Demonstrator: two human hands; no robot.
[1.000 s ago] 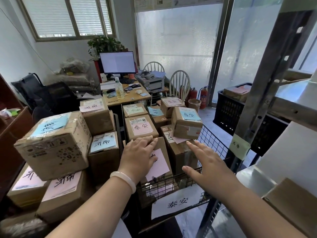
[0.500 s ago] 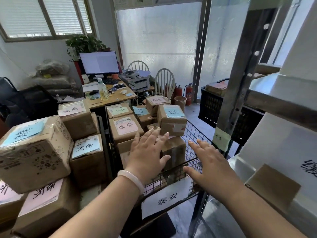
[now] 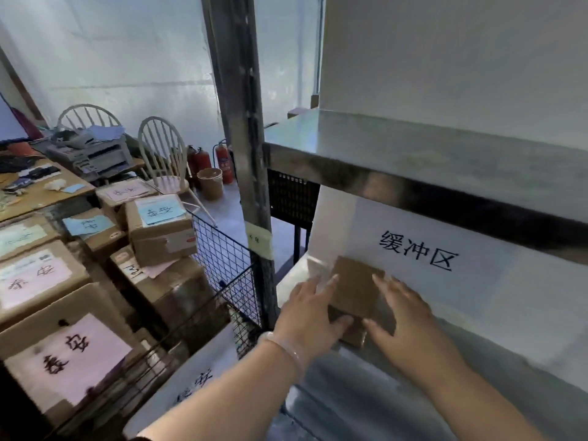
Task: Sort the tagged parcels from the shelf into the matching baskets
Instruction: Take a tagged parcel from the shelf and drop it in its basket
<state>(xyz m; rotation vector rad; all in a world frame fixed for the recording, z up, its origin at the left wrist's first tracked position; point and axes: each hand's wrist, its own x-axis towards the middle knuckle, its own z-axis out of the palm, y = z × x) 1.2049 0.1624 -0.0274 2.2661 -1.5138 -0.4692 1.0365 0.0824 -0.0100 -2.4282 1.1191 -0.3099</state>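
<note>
Parcel: small brown box [image 3: 356,286], flat on the lower metal shelf [image 3: 366,396], about 5 o'clock in view, just in front of the white sign [image 3: 416,253].
Left hand [image 3: 313,316]: fingers straight along its 9 o'clock edge, thumb at the near edge.
Right hand [image 3: 410,316]: fingers straight, touching the 3 o'clock edge.
Wire basket [image 3: 222,259]: at the parcel's 9 o'clock, packed with tagged boxes [image 3: 159,227].
</note>
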